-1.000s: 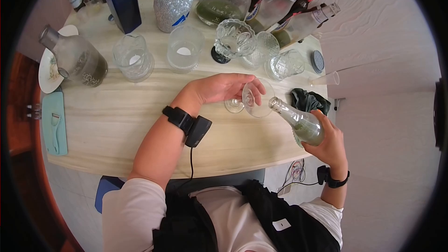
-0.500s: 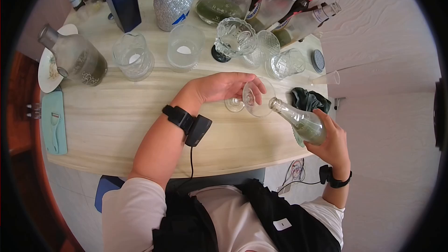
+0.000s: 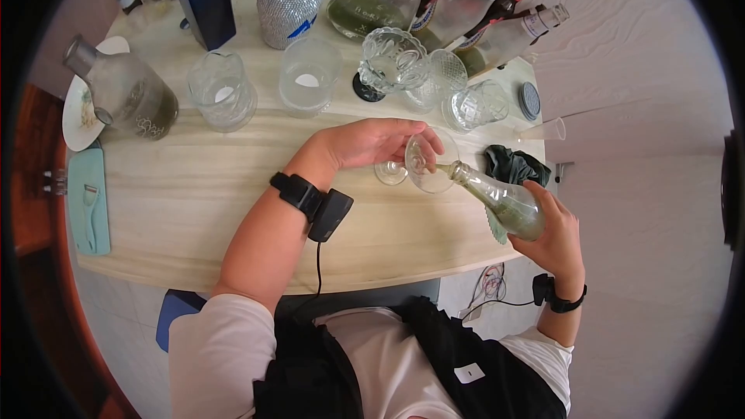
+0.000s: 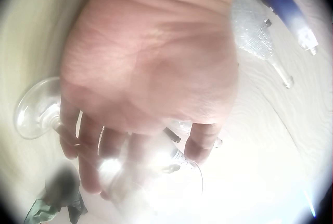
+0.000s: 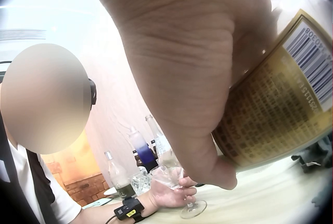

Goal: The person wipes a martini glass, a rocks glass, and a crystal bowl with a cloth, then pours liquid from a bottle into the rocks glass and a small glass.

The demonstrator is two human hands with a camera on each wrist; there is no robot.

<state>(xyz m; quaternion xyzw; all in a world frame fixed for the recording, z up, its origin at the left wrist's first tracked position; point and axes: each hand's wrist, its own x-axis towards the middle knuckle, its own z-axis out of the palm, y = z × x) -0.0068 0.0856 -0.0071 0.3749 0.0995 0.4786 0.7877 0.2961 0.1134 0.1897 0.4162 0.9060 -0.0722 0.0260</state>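
My left hand (image 3: 369, 143) holds a clear stemmed glass (image 3: 431, 181), its bowl tipped toward the right. In the left wrist view, the foot (image 4: 34, 117) of that glass shows beside the fingers, and glare washes out the bowl. My right hand (image 3: 556, 234) grips a clear glass bottle (image 3: 500, 200) of greenish liquid around its lower body. The bottle leans left with its mouth at the glass's rim, and a thin stream runs from it into the bowl. A gold label (image 5: 276, 99) with a barcode faces the right wrist camera.
Behind my hands stand two tumblers (image 3: 310, 81), a scalloped glass bowl (image 3: 393, 62), a sparkly silver bottle (image 3: 291, 4) and a blue bottle (image 3: 203, 8). Dark crumpled cloth (image 3: 516, 164) lies near the bottle. Left are a frosted decanter (image 3: 132, 101) and a teal case (image 3: 90, 202).
The bottle has tilted further, and its greenish liquid has moved up the neck and now flows into the glass. My right hand has shifted slightly right; the left stays nearly still.
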